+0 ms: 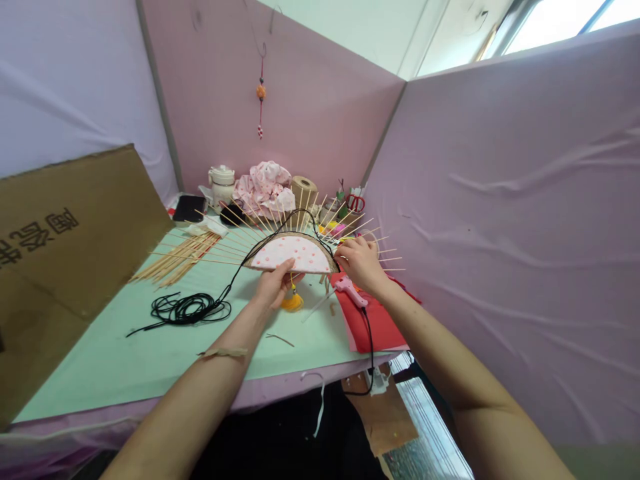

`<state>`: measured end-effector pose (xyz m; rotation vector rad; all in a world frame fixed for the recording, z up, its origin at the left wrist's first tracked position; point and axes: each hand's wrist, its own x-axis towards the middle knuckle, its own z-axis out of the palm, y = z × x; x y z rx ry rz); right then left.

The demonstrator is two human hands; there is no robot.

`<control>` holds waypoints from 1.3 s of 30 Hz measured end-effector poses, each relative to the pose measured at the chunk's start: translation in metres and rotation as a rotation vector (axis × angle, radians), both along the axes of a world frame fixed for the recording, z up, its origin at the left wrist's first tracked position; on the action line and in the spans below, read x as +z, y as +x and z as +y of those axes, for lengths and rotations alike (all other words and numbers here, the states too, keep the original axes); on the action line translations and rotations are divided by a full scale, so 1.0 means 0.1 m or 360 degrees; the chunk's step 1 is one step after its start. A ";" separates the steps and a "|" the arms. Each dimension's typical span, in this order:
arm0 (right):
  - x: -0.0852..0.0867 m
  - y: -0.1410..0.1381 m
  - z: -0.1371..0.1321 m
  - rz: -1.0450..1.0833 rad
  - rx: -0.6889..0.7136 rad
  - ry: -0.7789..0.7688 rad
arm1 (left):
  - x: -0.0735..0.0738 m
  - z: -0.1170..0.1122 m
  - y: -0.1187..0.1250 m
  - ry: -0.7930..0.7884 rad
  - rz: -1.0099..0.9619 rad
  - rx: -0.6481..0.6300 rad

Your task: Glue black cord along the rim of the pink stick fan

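My left hand [274,285] grips the lower edge of a half-round fan piece [293,254] covered in white cloth with pink dots, several thin wooden sticks fanning out from its rim. My right hand [359,263] pinches a black cord [280,227] at the piece's right edge; the cord arches over the top and runs down left to a loose coil [186,309] on the green table. A pink glue gun [350,291] lies just below my right hand on red paper [373,323]. A yellow tassel [293,301] hangs under the piece.
A bundle of wooden sticks [176,260] lies at the left. At the back stand a white jar [221,185], bunched pink cloth [265,187], a twine spool [305,193] and red scissors [355,202]. A cardboard sheet [65,233] leans at left. Pink partition walls enclose the table [130,360].
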<state>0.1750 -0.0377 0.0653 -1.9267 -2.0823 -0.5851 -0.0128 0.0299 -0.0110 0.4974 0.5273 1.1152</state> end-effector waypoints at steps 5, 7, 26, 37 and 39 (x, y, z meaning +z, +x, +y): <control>-0.02 -0.02 0.00 -0.0165 -0.0001 -0.0008 | -0.01 0.01 0.00 0.0000 0.0068 -0.0014; 0.00 -0.01 0.01 -0.0110 -0.0020 -0.0022 | -0.01 0.01 0.00 -0.0003 0.0080 -0.0017; 0.15 -0.10 0.18 0.0340 -0.0074 -0.0003 | 0.04 -0.01 -0.02 -0.0120 0.0071 -0.0148; 0.26 -0.11 -0.09 0.0892 -0.0013 0.0531 | 0.03 -0.02 0.01 -0.0057 -0.0038 0.0008; 0.09 -0.14 -0.25 0.0859 -0.0138 0.0550 | 0.02 -0.02 0.01 -0.0031 -0.0079 0.0041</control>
